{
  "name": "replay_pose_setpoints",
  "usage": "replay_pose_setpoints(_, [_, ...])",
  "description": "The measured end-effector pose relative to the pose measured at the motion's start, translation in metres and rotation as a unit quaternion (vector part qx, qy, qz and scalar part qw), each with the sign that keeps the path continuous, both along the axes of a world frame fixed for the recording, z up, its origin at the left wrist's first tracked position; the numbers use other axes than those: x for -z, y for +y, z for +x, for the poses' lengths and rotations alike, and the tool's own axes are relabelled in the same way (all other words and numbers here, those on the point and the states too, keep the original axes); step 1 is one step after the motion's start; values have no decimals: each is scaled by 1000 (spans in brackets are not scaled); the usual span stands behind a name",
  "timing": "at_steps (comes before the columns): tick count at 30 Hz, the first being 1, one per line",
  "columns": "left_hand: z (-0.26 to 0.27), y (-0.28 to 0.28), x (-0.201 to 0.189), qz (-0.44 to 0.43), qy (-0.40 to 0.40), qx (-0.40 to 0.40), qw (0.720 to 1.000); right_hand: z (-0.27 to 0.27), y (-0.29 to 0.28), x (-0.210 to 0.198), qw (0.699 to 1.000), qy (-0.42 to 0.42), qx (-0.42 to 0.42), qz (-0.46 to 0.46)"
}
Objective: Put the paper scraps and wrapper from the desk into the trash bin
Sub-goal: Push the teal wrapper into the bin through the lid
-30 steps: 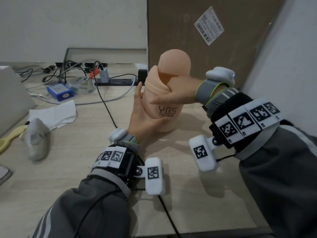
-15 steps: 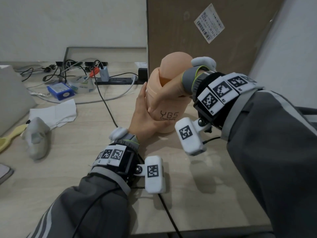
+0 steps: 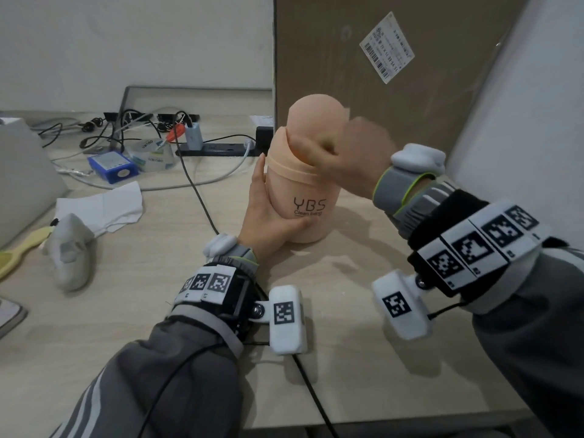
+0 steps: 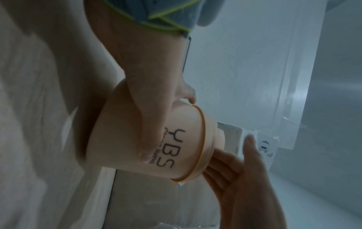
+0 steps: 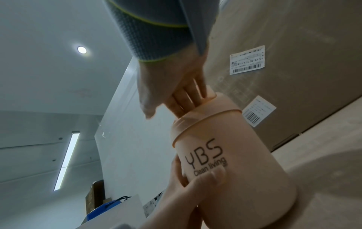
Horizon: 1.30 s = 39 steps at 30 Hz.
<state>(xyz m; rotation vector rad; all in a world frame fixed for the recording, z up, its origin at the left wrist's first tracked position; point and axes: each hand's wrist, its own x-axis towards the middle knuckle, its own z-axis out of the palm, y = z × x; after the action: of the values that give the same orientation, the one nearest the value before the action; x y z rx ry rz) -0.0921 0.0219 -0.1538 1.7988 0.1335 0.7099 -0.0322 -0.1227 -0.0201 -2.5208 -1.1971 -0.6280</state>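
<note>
A peach trash bin on the surface is gripped by the left hand — the right hand's straight fingers are pushed into its swing lid.

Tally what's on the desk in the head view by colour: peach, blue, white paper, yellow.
Peach: 1, the bin
Blue: 1, the box
White paper: 1, the sheet
Yellow: 1, the handle
Total: 4
</note>
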Motion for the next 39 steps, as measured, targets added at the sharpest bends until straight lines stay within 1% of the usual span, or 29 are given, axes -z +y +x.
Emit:
replay_pose_setpoints(1, [1, 1, 2, 8, 2, -6, 1000, 1, -2, -1, 998, -23, -3, 55])
replay_pose_setpoints(3, [4, 4, 5, 21, 15, 0, 1000, 10, -8, -2, 981, -68, -34, 180])
replay_pose_setpoints(5, [5, 5, 6, 16, 16, -3, 1000, 21, -10, -1, 967, -60, -78, 235])
replay_pose_setpoints(7, [4, 4, 5, 15, 20, -4, 1000, 28, -8, 0, 968, -38, -104, 225])
replay_pose_setpoints(9, [4, 3, 4, 15, 20, -2, 1000, 33, -6, 5, 975, -18, -114, 192])
replay_pose_setpoints(11, [5, 4, 5, 14, 18, -4, 1000, 37, -3, 11, 981, 4, -110, 158])
replay_pose_setpoints(14, [5, 3, 5, 25, 20, -6, 999, 39, -1, 15, 985, 59, -90, 136])
replay_pose_setpoints(18, [5, 3, 5, 36, 21, -2, 999, 36, -2, 14, 979, 133, -78, 131])
replay_pose_setpoints(21, [4, 3, 4, 38, 23, -1, 999, 33, -3, 9, 973, 173, -86, 127])
replay_pose_setpoints(24, [2, 2, 1, 44, 36, -8, 998, 34, -1, 7, 970, 200, -87, 104])
replay_pose_setpoints(28, [0, 1, -5, 49, 63, -17, 997, 34, 3, 7, 971, 215, -73, 69])
replay_pose_setpoints(31, [1, -2, -16, 62, 81, 1, 995, 35, -4, 2, 969, 235, -63, 49])
replay_pose_setpoints(34, [7, -10, -37, 79, 88, 25, 993, 43, -21, -11, 964, 252, -52, 69])
replay_pose_setpoints(39, [43, -31, -71, 98, 78, 55, 991, 63, -53, -44, 966, 235, -34, 105])
